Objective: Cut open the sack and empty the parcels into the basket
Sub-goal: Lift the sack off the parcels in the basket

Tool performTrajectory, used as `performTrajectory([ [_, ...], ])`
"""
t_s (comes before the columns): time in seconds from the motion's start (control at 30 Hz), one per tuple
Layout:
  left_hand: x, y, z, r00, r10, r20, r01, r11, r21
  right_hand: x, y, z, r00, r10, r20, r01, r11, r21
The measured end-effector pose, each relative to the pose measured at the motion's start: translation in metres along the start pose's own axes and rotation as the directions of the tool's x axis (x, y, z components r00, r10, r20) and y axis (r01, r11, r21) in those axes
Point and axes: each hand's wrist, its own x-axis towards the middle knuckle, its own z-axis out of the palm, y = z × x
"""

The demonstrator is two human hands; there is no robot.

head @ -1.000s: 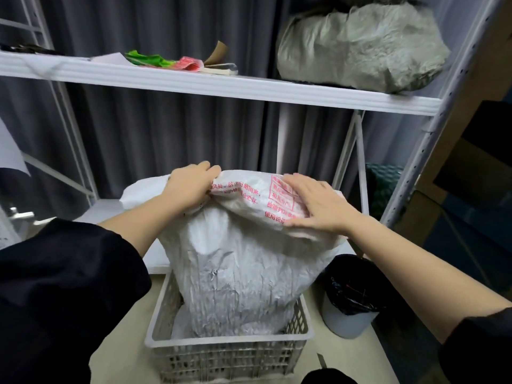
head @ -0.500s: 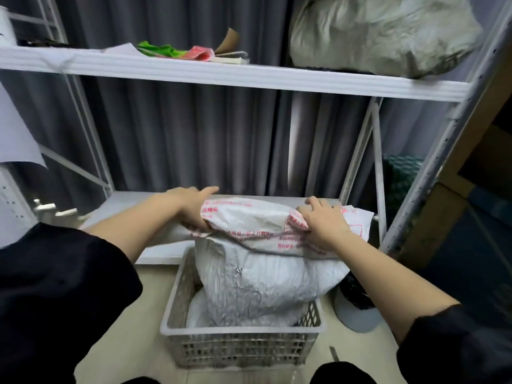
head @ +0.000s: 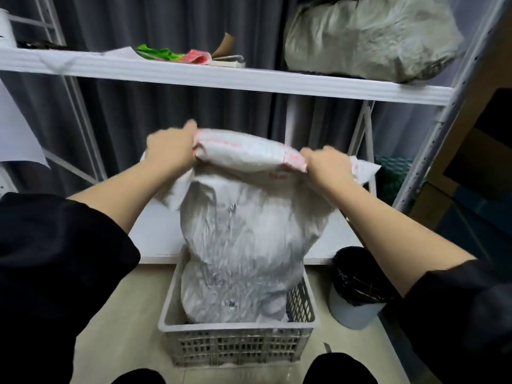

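White woven sack stands mid-frame, bottom end up, lower end inside the basket at lower centre. Left hand grips its upper-left corner, fingers curled on the fabric. Right hand grips the upper-right corner the same way. Step looks like emptying: parcels not visible yet. Next move: lift straight up and shake so contents drop into the basket, not over its rim.
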Motion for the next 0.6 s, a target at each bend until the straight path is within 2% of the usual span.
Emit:
performTrajectory([
  [0.03,-0.005,-0.001,0.006,0.988,0.026,0.151,-0.034,0.998,0.052,-0.003,-0.004,0.004,0.993,-0.069,0.098,0.072,0.997,-0.029],
  [0.07,-0.009,-0.004,0.011,0.971,0.025,0.239,-0.050,0.994,0.098,-0.006,-0.006,0.005,0.983,-0.112,0.146,0.122,0.991,-0.061],
  [0.1,-0.009,-0.008,0.012,0.976,0.022,0.217,-0.047,0.993,0.110,-0.006,-0.007,0.004,0.987,-0.113,0.112,0.121,0.990,-0.068],
  [0.17,-0.007,-0.017,0.007,0.999,0.016,-0.044,-0.015,1.000,0.026,0.002,-0.005,-0.003,0.997,-0.017,-0.080,0.014,0.999,-0.044],
  [0.2,-0.008,-0.020,0.006,0.988,-0.012,-0.156,0.008,1.000,-0.021,0.003,-0.007,-0.004,0.988,0.033,-0.153,-0.039,0.999,-0.038],
  [0.23,-0.011,-0.020,0.006,0.981,-0.042,-0.190,0.034,0.998,-0.049,0.000,-0.009,-0.005,0.980,0.060,-0.188,-0.068,0.997,-0.038],
  [0.27,-0.015,-0.019,0.008,0.989,-0.042,-0.144,0.035,0.998,-0.053,-0.002,-0.012,-0.004,0.987,0.034,-0.158,-0.043,0.998,-0.056],
  [0.33,-0.022,-0.016,0.019,0.993,0.017,0.114,-0.025,0.997,0.066,-0.009,-0.016,0.008,0.993,-0.117,0.003,0.117,0.991,-0.068],
  [0.37,-0.022,-0.017,0.023,0.984,0.026,0.174,-0.047,0.992,0.117,-0.009,-0.014,0.010,0.989,-0.142,0.045,0.145,0.986,-0.084],
  [0.4,-0.020,-0.019,0.021,0.991,0.036,0.128,-0.050,0.993,0.105,-0.006,-0.011,0.008,0.993,-0.116,-0.023,0.114,0.991,-0.072],
  [0.43,-0.017,-0.022,0.018,0.999,0.039,0.022,-0.040,0.997,0.062,-0.003,-0.008,0.004,0.990,-0.074,-0.120,0.066,0.996,-0.062],
  [0.47,-0.015,-0.024,0.016,0.994,0.034,-0.099,-0.032,0.999,0.021,-0.003,-0.007,0.001,0.982,-0.041,-0.182,0.028,0.997,-0.074],
  [0.5,-0.016,-0.024,0.016,0.986,0.028,-0.164,-0.027,1.000,0.009,-0.005,-0.009,0.000,0.979,-0.011,-0.203,-0.008,0.995,-0.095],
  [0.53,-0.019,-0.023,0.019,0.987,0.037,-0.156,-0.037,0.999,0.006,-0.009,-0.011,0.004,0.979,-0.022,-0.203,0.000,0.994,-0.109],
  [0.6,-0.027,-0.020,0.031,0.997,0.068,-0.024,-0.068,0.998,0.011,-0.021,-0.013,0.018,0.983,-0.086,-0.161,0.066,0.990,-0.124],
])
